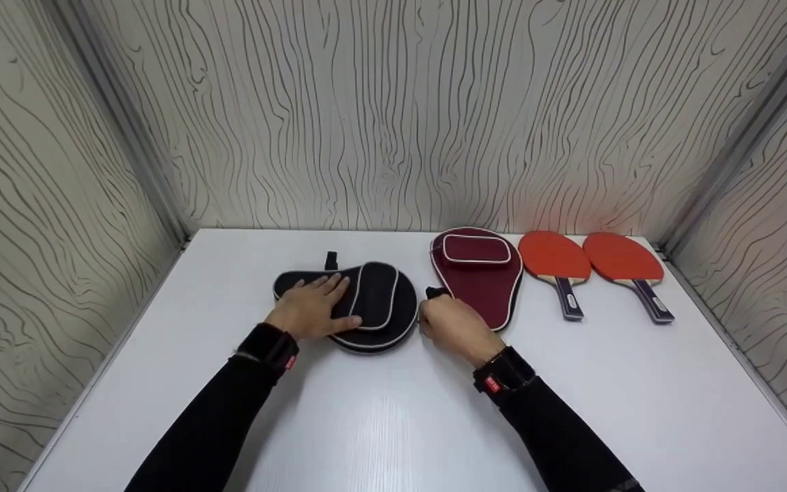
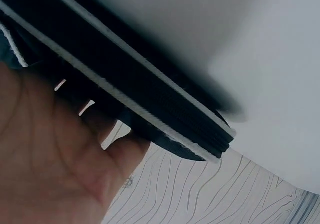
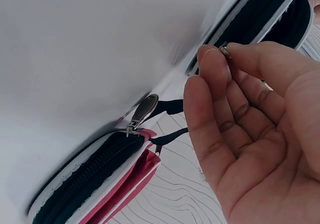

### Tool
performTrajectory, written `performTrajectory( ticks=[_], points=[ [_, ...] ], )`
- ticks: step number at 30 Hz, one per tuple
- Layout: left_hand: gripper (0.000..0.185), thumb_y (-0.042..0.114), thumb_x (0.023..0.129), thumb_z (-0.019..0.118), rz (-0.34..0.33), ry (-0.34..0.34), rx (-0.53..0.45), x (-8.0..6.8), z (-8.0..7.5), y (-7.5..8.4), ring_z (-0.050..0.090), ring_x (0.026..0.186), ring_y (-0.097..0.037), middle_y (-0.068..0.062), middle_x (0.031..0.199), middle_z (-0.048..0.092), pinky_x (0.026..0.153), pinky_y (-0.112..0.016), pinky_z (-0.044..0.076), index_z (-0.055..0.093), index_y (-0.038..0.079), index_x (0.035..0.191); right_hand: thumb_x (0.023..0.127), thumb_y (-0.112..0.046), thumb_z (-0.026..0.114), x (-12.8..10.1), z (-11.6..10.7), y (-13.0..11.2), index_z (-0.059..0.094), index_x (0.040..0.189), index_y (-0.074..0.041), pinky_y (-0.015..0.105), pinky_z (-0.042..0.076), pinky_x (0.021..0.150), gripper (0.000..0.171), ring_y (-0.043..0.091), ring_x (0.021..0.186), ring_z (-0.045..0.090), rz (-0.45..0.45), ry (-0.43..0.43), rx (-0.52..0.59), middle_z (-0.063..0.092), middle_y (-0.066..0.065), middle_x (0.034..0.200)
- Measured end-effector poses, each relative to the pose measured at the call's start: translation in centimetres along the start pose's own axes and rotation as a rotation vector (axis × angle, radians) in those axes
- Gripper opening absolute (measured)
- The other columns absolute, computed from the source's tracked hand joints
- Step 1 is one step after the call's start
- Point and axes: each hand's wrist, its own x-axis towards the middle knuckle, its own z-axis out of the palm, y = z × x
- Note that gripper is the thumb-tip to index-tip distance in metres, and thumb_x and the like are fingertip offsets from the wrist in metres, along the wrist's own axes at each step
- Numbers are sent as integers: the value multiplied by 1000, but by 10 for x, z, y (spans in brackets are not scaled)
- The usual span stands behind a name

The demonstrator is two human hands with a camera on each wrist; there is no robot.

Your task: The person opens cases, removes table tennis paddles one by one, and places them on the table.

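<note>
A black table tennis paddle case (image 1: 404, 301) with white piping and a front pocket lies on the white table. My left hand (image 1: 308, 307) rests on its narrow end, fingers spread and thumb reaching the pocket. The left wrist view shows the side band of the case (image 2: 115, 64) beyond the palm. At the round end, my right hand (image 1: 458, 328) pinches a small metal zipper pull (image 3: 225, 50) between thumb and fingertips, close by the black case's edge. Just past the right hand lies a dark red paddle case (image 1: 479, 287); its own zipper pull (image 3: 145, 109) hangs at its tip.
Two table tennis paddles, a nearer one (image 1: 554, 256) and a far-right one (image 1: 622, 258), lie red side up right of the red case. A black strap loop (image 1: 331, 260) sticks out behind the black case. Wood-patterned walls (image 1: 366, 137) enclose the table's back and sides.
</note>
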Motion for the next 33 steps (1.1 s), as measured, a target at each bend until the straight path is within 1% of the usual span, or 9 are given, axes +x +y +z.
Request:
performTrajectory(
  ticks=[3, 10, 16, 19, 21, 24, 26, 29, 33],
  points=[
    [99, 77, 118, 46, -7, -4, -2, 2, 0, 1, 33, 182, -41, -18, 194, 31, 148, -67, 30, 29, 7, 187, 97, 2, 82, -1, 0, -1, 74, 77, -10, 42, 59, 63, 25, 13, 70, 63, -15, -5, 2, 76, 4, 74],
    [100, 78, 117, 46, -33, 4, -7, 5, -1, 4, 34, 181, -42, -19, 194, 31, 148, -67, 30, 29, 7, 187, 99, 3, 81, 0, -1, -7, 77, 79, -8, 41, 59, 62, 23, 15, 71, 66, -12, -57, 20, 79, 7, 77],
    [100, 78, 117, 46, -51, 20, -5, 8, -3, 6, 37, 180, -43, -20, 193, 34, 147, -68, 32, 31, 6, 186, 100, 4, 79, -2, -1, -18, 82, 85, -6, 39, 59, 63, 18, 12, 72, 64, -37, -96, 27, 82, 7, 81],
    [99, 76, 118, 48, -52, 33, -8, 7, -4, 8, 38, 179, -44, -20, 192, 35, 146, -69, 33, 33, 5, 185, 102, 2, 80, -2, 0, -23, 85, 90, -5, 39, 61, 65, 15, 12, 74, 67, -66, -110, 43, 83, 6, 83],
    [99, 76, 118, 48, -54, 34, -7, 7, -5, 8, 39, 178, -44, -21, 192, 36, 146, -69, 34, 33, 4, 185, 103, 0, 80, -2, 1, -25, 86, 92, -5, 39, 62, 67, 13, 14, 76, 70, -66, -123, 65, 84, 6, 85],
    [100, 77, 118, 46, -57, 28, -1, 9, -4, 8, 39, 179, -43, -20, 192, 35, 145, -68, 35, 32, 5, 185, 103, 1, 80, -1, 1, -26, 86, 94, -5, 38, 61, 67, 13, 13, 76, 69, -60, -117, 77, 85, 6, 87],
    [100, 77, 118, 46, -60, 15, -7, 11, -4, 7, 38, 179, -43, -20, 193, 33, 146, -67, 34, 30, 5, 186, 101, 3, 78, -1, 2, -25, 84, 88, -5, 35, 57, 63, 16, 12, 72, 64, -44, -101, 76, 82, 5, 83],
    [101, 77, 117, 47, -59, -3, -14, 10, -5, 7, 37, 179, -44, -20, 194, 32, 146, -67, 35, 29, 5, 186, 98, 4, 77, 0, 4, -21, 78, 79, -8, 30, 48, 60, 22, 9, 68, 55, -17, -75, 70, 73, -2, 75],
    [104, 80, 115, 47, -46, -8, 22, 7, -7, 6, 41, 177, -43, -18, 193, 35, 139, -66, 46, 31, 6, 186, 95, 3, 77, 1, 5, -17, 66, 70, -15, 27, 40, 57, 33, 9, 64, 48, 13, -39, 54, 56, -10, 69]
  ],
)
